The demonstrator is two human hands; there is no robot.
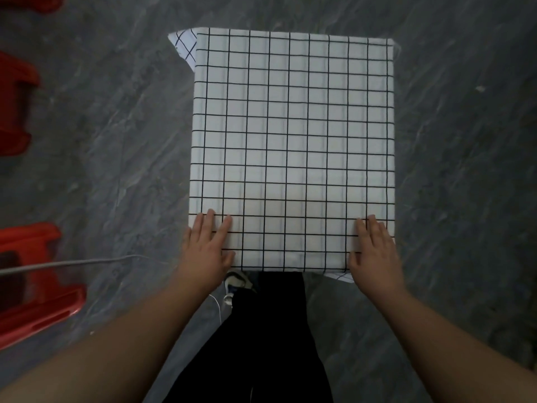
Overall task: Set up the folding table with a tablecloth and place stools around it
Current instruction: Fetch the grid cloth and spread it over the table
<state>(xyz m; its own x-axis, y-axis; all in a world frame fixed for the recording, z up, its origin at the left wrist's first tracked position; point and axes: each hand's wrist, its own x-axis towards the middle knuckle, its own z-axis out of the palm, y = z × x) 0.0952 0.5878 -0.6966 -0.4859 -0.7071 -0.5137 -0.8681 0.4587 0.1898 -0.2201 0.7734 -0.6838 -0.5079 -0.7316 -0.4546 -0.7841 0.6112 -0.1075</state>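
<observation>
Over the table lies the checked cloth [290, 141], both hands flat on its near edge, left hand [207, 251] and right hand [374, 251] gripping nothing. Uneven smoothing could drag it askew; stools [32, 286] wait left.

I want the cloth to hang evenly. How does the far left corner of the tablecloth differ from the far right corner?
The far left corner flares out past the table edge as a loose flap, its grid lines slanted. The far right corner lies folded close to the edge, barely sticking out. Both belong to the same white black-grid tablecloth.
</observation>
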